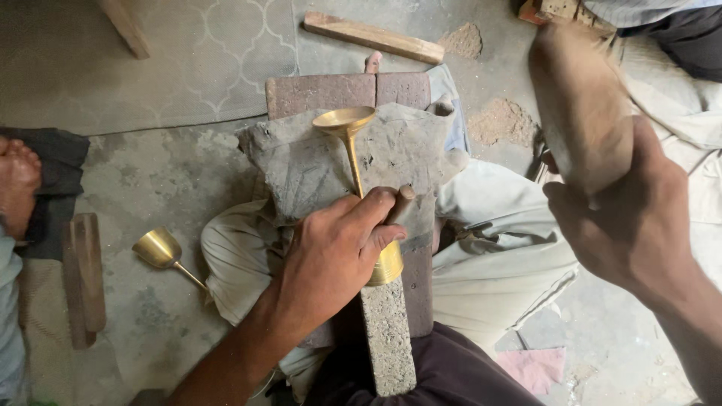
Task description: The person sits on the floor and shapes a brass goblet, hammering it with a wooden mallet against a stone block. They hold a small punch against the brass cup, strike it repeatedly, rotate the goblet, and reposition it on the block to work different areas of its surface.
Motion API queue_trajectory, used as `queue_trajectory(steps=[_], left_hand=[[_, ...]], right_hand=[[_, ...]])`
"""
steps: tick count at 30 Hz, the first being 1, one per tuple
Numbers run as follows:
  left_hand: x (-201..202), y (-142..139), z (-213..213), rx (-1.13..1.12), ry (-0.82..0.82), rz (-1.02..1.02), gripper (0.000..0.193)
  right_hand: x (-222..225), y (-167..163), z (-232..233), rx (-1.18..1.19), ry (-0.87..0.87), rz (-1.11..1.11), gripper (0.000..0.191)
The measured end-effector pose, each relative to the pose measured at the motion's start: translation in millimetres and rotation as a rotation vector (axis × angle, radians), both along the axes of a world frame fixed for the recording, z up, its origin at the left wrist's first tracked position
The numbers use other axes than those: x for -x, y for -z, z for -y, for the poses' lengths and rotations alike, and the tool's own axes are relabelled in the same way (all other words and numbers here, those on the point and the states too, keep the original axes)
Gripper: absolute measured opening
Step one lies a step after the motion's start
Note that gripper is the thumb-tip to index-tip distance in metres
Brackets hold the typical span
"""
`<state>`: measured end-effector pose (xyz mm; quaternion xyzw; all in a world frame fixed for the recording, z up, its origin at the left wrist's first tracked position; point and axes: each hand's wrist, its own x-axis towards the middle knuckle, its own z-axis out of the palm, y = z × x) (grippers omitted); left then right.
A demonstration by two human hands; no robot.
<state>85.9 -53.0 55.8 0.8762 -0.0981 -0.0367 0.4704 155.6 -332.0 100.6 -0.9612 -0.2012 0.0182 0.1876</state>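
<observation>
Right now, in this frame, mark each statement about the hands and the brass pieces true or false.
1. The left hand grips a brass goblet-shaped piece lying on a cloth-covered block. True.
2. The right hand is empty. False: it holds a wooden mallet, raised and blurred.
3. A second brass piece lies on the floor on the left. True.
4. The held brass piece stands upright on its base. False: it lies along the block, flared end pointing away.
5. A wooden stick lies on the floor beyond the block. True.
</observation>
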Motion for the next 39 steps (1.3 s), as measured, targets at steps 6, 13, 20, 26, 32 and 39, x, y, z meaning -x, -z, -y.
queue_trajectory(steps=[6, 13, 20, 26, 32, 39], left_hand=[[0, -1, -4, 0.0, 0.02, -0.015, 0.037], [-5, -2, -9, 0.008, 0.052, -0.053, 0.037], [2, 4, -12, 0.027, 0.018, -0.011, 0.035], [10, 9, -11, 0.02, -0.054, 0.0, 0.032], [12, 13, -13, 0.026, -0.034, 0.042, 0.033], [12, 14, -15, 0.088, -0.049, 0.081, 0.034]], right_hand=[[5, -22, -10, 0.309, -0.012, 0.058, 0.039], [6, -18, -5, 0.133, 0.065, 0.023, 0.041], [0, -17, -4, 0.646, -0.086, 0.124, 0.035], [-6, -26, -16, 0.763, -0.055, -0.04, 0.029], [-7, -50, -31, 0.825, -0.079, -0.051, 0.024], [0, -53, -37, 0.242, 0.057, 0.034, 0.037]])
